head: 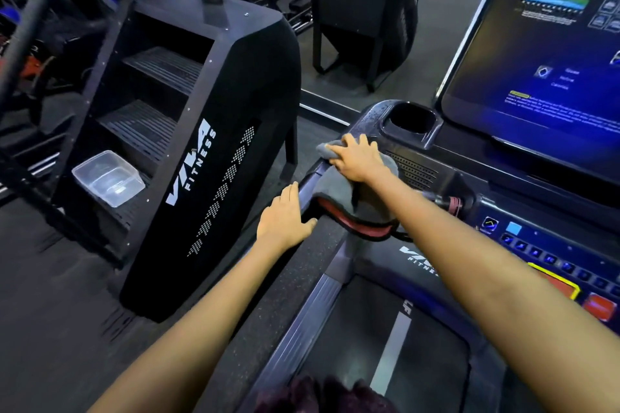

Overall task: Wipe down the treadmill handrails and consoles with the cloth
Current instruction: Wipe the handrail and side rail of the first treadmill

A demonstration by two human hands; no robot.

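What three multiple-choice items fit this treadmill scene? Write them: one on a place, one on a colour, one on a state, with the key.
1. Where is the clear plastic tub?
A. In the treadmill's cup holder
B. On a lower step of the stair machine
C. On the floor

2. What colour is the cloth?
A. Grey
B. Yellow
C. White

3. What is the right hand doing?
A. Hanging idle
B. Tapping the screen
C. Pressing the cloth on the console's left corner

Key:
1 B, the tub sits on a step of the stair machine.
2 A, the cloth under the hand is grey.
3 C, the fingers lie spread on the cloth just below the cup holder, while the left hand rests on the handrail without cloth.
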